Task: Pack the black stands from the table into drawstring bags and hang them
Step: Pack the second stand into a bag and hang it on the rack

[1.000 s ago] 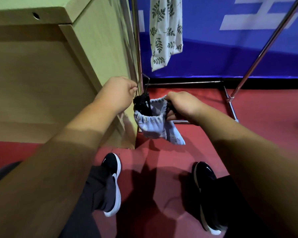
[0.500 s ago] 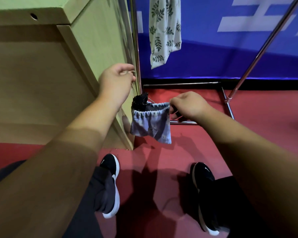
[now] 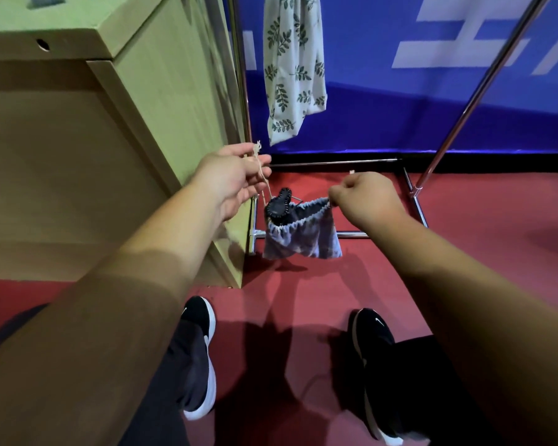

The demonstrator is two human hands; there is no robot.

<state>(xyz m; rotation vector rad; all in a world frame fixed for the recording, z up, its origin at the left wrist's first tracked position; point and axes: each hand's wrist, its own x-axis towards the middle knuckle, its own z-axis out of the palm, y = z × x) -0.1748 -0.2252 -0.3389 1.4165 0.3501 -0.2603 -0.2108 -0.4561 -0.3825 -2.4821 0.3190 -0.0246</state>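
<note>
Left hand (image 3: 236,178) has pulled the cord (image 3: 265,183) up-left, pinching it; right hand (image 3: 364,197) pinches the bag (image 3: 303,235) at its rim. Bag hangs between them, stand (image 3: 279,206) poking out at its left end.

Black stand (image 3: 279,207) half hidden inside bag (image 3: 303,241)

Left of the grip stands a pale wooden cabinet (image 3: 62,188); below the grip lies red floor (image 3: 464,252) (shadowed nearer the viewer). Beyond the grip, a chrome rack (image 3: 485,82) fronts a blue wall banner (image 3: 400,117) with white lettering.
</note>
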